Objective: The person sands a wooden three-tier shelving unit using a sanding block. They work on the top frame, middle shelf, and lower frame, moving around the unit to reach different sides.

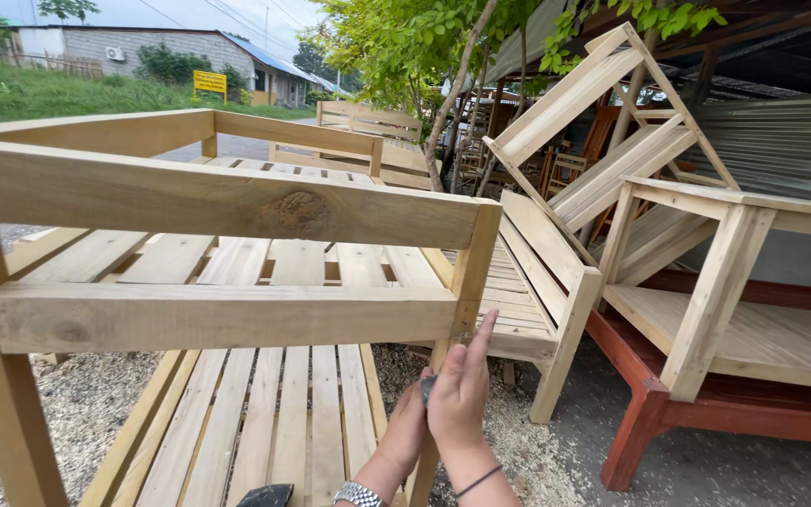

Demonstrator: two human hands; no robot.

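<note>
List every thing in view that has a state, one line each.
left hand: pressed against the corner post, partly hidden behind the other hand.
right hand: fingers extended, pressing a small dark piece to the post.
corner post: upright, bare wood.
slatted bench frame: unfinished, unpainted.
tilted bench: tipped on end, leaning.
sawdust: scattered on the ground.

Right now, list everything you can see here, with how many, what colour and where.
Bed frame: one, pale bare wood, slatted, front left.
Benches: several, pale wood, centre and stacked right.
Red-brown frame: one, low right, under a pale frame.
Sawdust: pale, on the ground.
Tree: one, green, centre back.
Building: grey, far left.
Sandpaper: one small dark piece, between the hands.
Left hand: wristwatch, at the frame's corner post.
Right hand: dark wristband, beside it.
</note>
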